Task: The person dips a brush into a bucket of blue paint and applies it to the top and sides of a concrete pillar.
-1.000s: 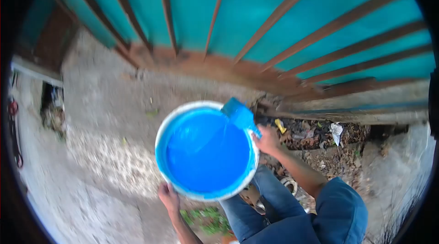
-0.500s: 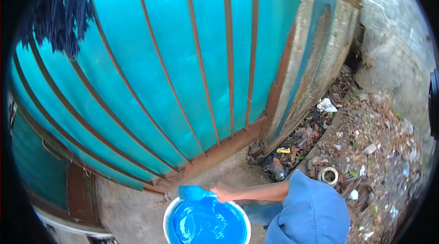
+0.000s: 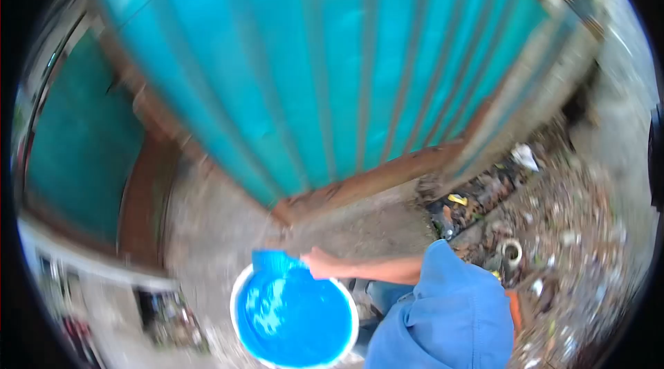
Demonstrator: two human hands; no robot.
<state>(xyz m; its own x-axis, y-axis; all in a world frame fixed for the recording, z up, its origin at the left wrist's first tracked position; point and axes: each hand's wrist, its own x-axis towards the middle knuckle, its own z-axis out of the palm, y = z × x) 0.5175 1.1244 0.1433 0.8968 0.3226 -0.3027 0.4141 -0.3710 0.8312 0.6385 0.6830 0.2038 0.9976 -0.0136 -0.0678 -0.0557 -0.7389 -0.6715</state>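
Note:
A white-rimmed bucket [image 3: 236,314] full of bright blue liquid stands on the ground at the lower middle. Over its far rim is a blue scoop [image 3: 271,261], its handle held in my right hand [image 3: 319,262]. My fingers are wrapped round the handle, and the blue-sleeved arm [image 3: 449,314] comes in from the lower right. The picture is blurred, so whether the scoop touches the liquid is hard to tell. My left hand does not show.
Ahead rises a turquoise panel [image 3: 339,78] with brown vertical bars, joined to a concrete pillar [image 3: 536,85] at its right. Leaves and litter [image 3: 567,231] cover the ground on the right, with a pale ring [image 3: 512,252]. A darker green panel [image 3: 79,148] stands left.
The view has swung left, showing more of the green panel and ground there. The dark blue strands at the upper left have left the view. My right hand still holds the scoop at the bucket.

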